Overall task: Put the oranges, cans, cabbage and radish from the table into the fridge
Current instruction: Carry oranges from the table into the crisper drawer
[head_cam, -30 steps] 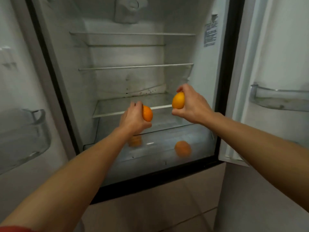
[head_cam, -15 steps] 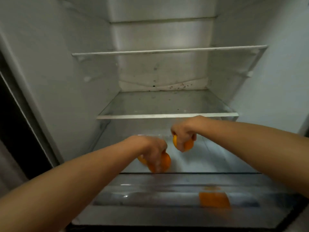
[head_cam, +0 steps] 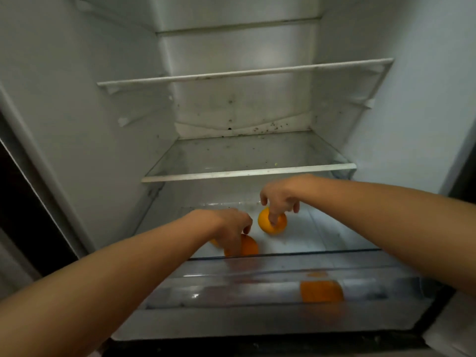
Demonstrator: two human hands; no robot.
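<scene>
Dim light, dark gap (head_cam: 15, 202) at left, pale surface (head_cam: 448, 338) lower right

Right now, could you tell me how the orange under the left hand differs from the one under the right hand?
The left hand's orange is a deeper orange; the right hand's orange is paler and yellower. The left one lies nearer the drawer's front edge, the right one farther back. The left hand hides much of its orange, while the right hand touches its orange only with fingertips. Both are round and lie in the bottom drawer.
</scene>
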